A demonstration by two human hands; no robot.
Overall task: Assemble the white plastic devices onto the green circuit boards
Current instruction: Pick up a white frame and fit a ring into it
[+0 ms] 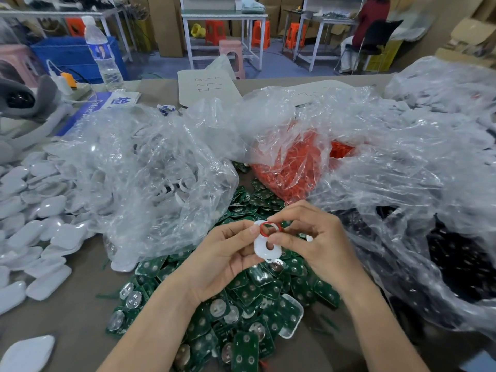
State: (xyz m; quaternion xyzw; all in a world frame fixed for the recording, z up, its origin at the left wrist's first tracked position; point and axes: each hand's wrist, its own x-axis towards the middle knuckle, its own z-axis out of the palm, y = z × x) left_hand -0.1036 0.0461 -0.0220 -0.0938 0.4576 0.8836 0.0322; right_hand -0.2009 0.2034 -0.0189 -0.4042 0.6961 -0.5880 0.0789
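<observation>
Fingers [243,230] of the left hand [225,256] grip the white plastic piece [261,249], lower centre; the right hand [316,237] pinches a red ring [269,227] onto it; next probably a green board [245,291] from the pile beneath.

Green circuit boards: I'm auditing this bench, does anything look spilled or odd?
Yes. The green circuit boards lie in a loose, overlapping heap straight on the table, some tilted, and the heap runs under the clear bags.

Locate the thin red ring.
Head view, centre: red ring atop the white plastic device in the left hand, pinched by the right hand.
</observation>
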